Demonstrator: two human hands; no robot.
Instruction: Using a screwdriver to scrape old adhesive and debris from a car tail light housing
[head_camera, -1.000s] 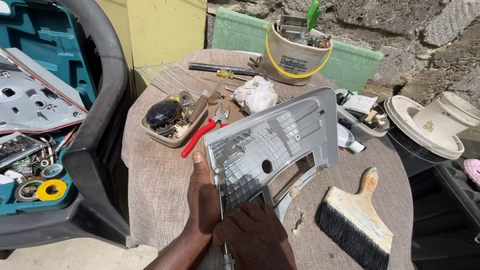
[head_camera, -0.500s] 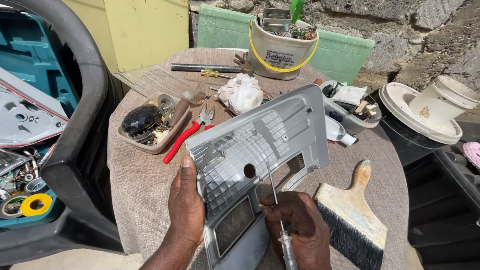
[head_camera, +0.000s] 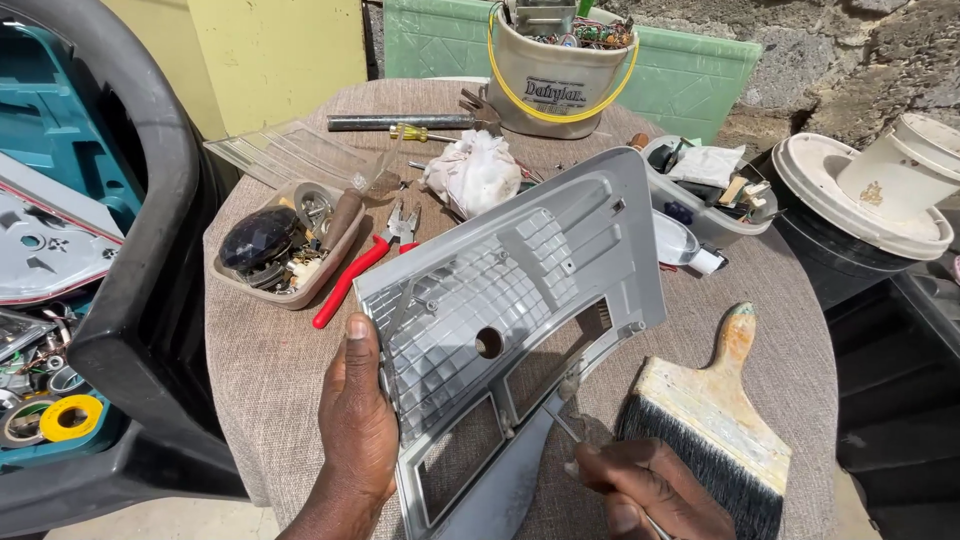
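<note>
On round table (head_camera: 250, 370), centre: grey panel (head_camera: 510, 300), ribbed inner face up, tilted, long axis lower left to upper right, left hand (head_camera: 360, 420) clamped on its left edge. Right hand (head_camera: 650, 490), pinching a thin screwdriver (head_camera: 565, 425), sits just below the panel's lower edge, tip touching there; handle cut off by the frame, screw not discernible. Brush (head_camera: 710, 430) beside it, red pliers (head_camera: 360, 270) up left.

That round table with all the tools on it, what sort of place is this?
Probably an outdoor repair spot by a rough stone wall. The cloth-covered table holds red-handled pliers, a tray of small parts and a wide paintbrush, while the left hand steadies a grey plastic panel.
</note>
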